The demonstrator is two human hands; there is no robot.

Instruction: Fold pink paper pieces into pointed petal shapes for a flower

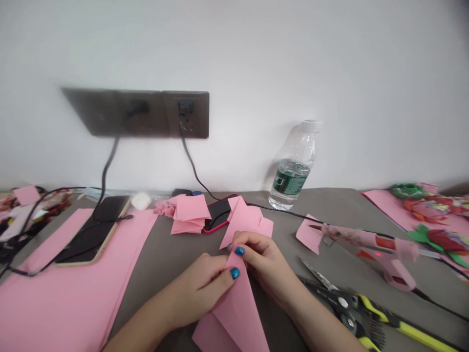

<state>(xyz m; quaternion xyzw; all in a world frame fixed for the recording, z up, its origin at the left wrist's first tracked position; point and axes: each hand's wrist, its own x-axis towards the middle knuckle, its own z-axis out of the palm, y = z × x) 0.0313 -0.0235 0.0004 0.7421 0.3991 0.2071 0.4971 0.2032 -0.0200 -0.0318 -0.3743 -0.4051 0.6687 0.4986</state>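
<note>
A folded sheet of pink paper (242, 313) slants up from the bottom edge, its narrow top between my two hands. My left hand (201, 291) is closed on its left side, with the thumb flat on the front. Near the top, my right hand (266, 259) pinches the paper between thumb and fingers; the fingertips partly hide the tip. Just behind my hands lie more cut pink paper pieces (252, 215), partly covering a phone with a red edge (216, 217). A stack of small pink squares (190, 210) rests to the left of that phone.
On the right are a pink glue gun (377, 244) with its cord, open yellow-handled scissors (344, 303) and paper flowers (436, 215). A water bottle (293, 171) leans at the wall. Large pink sheets (54, 303) lie left under a phone (95, 230); cables run from the wall sockets (186, 115).
</note>
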